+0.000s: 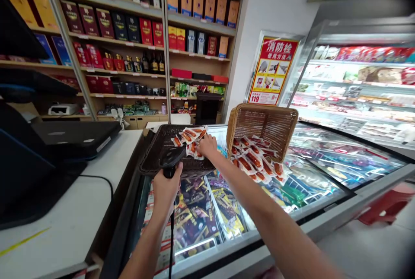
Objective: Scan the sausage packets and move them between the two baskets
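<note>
My left hand (166, 186) is wrapped round the handle of a black barcode scanner (171, 157), whose cable hangs down past my wrist. My right hand (207, 146) reaches into a dark brown wicker basket (149, 158), its fingers closed on a packaged sausage (201, 134). Several other sausages in clear packs (189, 134) lie in that basket by my fingers. The scanner's head is just to the left of these packs. To the right, a lighter wicker basket (262, 119) is tipped on its side, with a pile of packaged sausages (253, 160) spilling from its mouth.
Both baskets rest on a glass-topped freezer (223, 227) holding colourful packs. At left stands a white counter (65, 210) with a black checkout machine (84, 141). Shelves of boxes (123, 24) line the back, a lit chiller (363, 84) the right. A red stool (385, 205) is on the floor.
</note>
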Motion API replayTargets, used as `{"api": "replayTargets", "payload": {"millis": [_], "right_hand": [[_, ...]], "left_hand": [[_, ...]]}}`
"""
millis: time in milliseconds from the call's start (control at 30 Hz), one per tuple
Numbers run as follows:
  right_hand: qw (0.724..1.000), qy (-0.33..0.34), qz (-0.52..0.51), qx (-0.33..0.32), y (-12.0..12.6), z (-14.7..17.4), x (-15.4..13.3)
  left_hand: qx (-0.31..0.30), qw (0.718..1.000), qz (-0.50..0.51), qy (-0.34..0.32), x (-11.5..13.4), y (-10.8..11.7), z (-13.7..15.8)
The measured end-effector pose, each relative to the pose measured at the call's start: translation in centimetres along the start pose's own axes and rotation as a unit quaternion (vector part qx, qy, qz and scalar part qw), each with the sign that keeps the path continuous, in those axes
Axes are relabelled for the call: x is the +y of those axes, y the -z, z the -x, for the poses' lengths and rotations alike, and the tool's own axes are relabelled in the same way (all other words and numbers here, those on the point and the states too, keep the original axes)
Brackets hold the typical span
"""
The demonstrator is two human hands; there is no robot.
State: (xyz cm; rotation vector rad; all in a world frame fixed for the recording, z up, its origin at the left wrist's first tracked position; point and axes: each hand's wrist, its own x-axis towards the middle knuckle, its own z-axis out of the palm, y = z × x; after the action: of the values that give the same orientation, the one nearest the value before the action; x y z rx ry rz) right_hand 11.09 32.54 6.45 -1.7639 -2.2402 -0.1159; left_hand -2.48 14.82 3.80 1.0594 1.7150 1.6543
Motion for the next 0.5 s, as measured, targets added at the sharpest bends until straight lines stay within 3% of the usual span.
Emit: {"api": "replayTargets", "payload": {"millis": [100, 233, 400, 500], "right_hand": [[0.995, 0.023, 0.055, -0.083, -1.9, -2.0, -1.6], [0.991, 0.022, 0.025, -0.129, -3.3, -2.1, -1.4], [0.992, 0.06, -0.08, -0.083, -2.6, -1.0, -0.5], [0.987, 0.066, -0.146, -0.019, -1.6, -0.1, 0.0]], "left_hand": [[-0.004, 1.0, -0.012, 0.018, -0.2, -0.2, 0.1], [0.0, 0.998, -0.056, 0.014, -0.7, -0.5, 0.0], [-0.011, 0.999, -0.05, 0.004, -0.7, -0.5, 0.0], [-0.014, 0.999, -0.031, 0.012, -0.3, -0.6, 0.0]]}}
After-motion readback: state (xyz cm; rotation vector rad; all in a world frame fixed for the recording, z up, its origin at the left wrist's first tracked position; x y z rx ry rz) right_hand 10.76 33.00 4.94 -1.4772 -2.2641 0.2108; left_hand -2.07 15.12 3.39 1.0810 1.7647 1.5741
